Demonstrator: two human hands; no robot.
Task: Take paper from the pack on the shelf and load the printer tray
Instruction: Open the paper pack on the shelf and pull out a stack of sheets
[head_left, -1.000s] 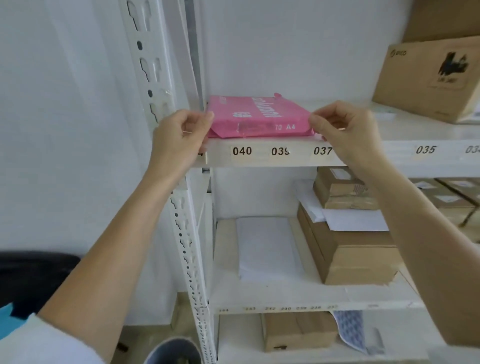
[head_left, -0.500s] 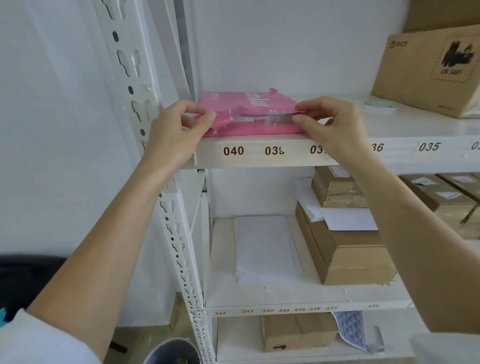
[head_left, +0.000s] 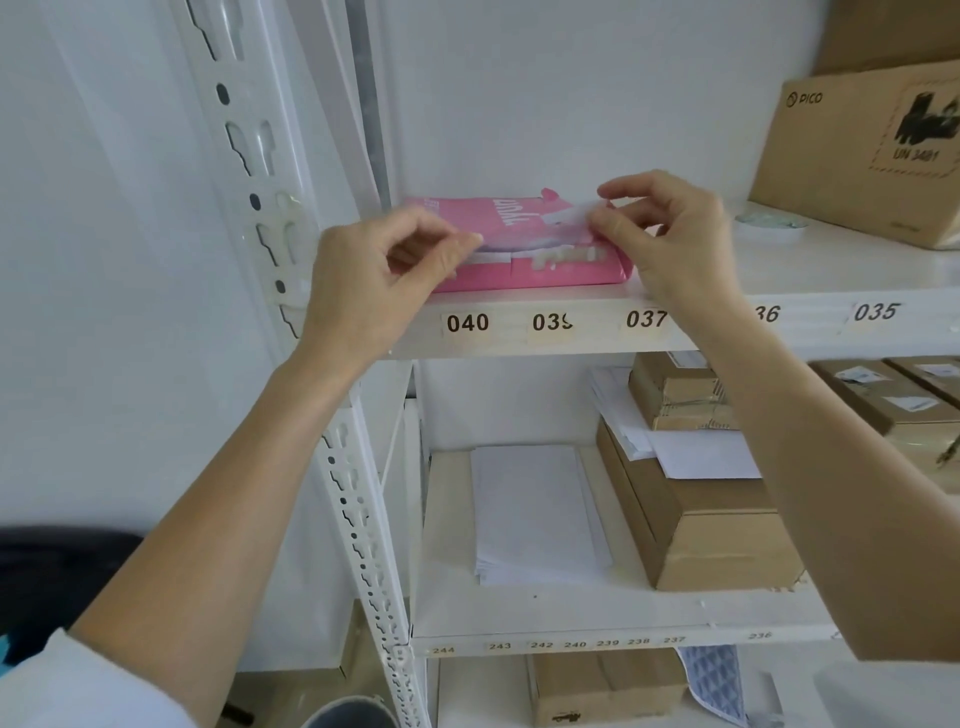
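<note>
Two bare hands work at the front edge of a pink paper pack (head_left: 524, 270), which lies flat on the white metal shelf (head_left: 779, 291) above edge labels 040, 039 and 037. The left hand (head_left: 374, 280) has thumb and forefinger pressed together on the near left end of the pack's lifted wrapper flap (head_left: 530, 234). The right hand (head_left: 670, 234) pinches the flap's right end between thumb and fingertips, held just above the pack. Between the two hands the flap is a thin, glossy, slightly crumpled strip, pink outside and pale inside, raised off the pack's top face. Below it, a white edge of paper shows in the opening. The pack is a flat rectangular block in smooth wrapping with white lettering.

Right of the right hand, near it, sits a small round tape roll (head_left: 769, 226), and farther right a matte brown cardboard box (head_left: 841, 166) printed PICO. Below both hands, on the lower shelf, lies a loose stack of white sheets (head_left: 535, 514) beside brown cardboard boxes (head_left: 717, 530). A perforated white steel upright (head_left: 270, 208) stands just left of the left hand.
</note>
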